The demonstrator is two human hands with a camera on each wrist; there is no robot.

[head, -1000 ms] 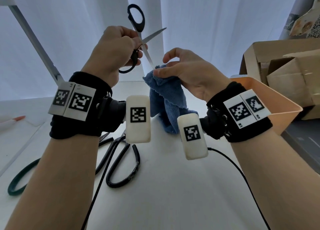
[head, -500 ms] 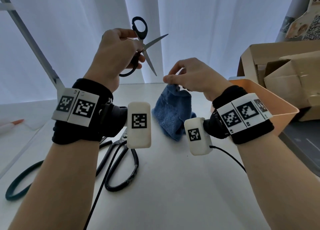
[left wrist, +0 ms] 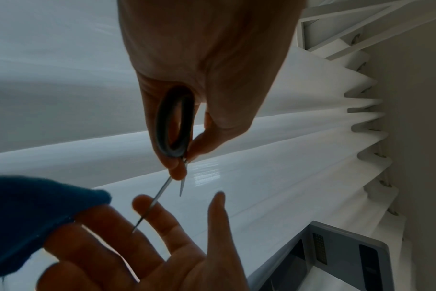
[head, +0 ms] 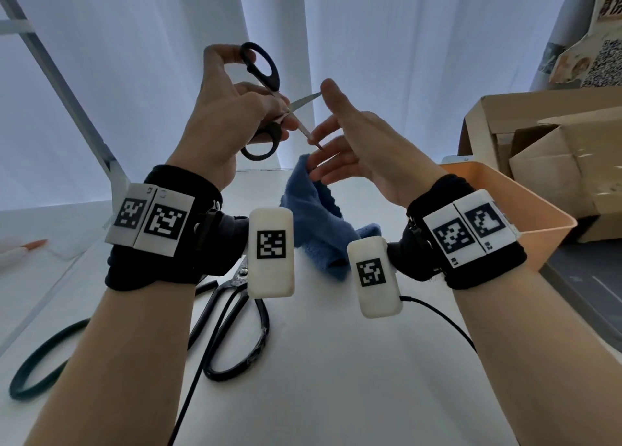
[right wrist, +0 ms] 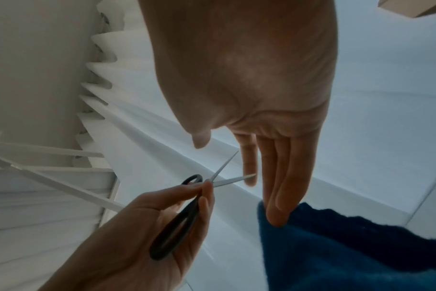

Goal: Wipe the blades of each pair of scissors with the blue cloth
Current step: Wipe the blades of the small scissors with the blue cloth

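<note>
My left hand point(head: 279, 109) holds a small pair of black-handled scissors point(head: 266, 75) up in the air with the blades spread; the left wrist view shows one handle loop point(left wrist: 174, 122) between thumb and fingers. My right hand point(head: 333, 126) is just right of the blades, palm toward them and fingers straight. The lower blade tip point(right wrist: 249, 176) lies right by its index finger. The blue cloth point(head: 316, 223) hangs from that hand's lower fingertips down to the white table point(head: 336, 378). How the fingers keep the cloth point(right wrist: 336, 246) up is hidden.
Large black scissors point(head: 235, 311) and a green-handled pair point(head: 37, 368) lie on the table under my left forearm. An orange bin point(head: 525, 206) and cardboard boxes point(head: 555, 142) stand at the right. A pen point(head: 23, 247) lies far left. A black cable point(head: 437, 314) trails from my right wrist.
My right hand let go of its thumb-and-finger pinch on the cloth, opened flat and rose toward the blades. My left hand turned the scissors, still spread.
</note>
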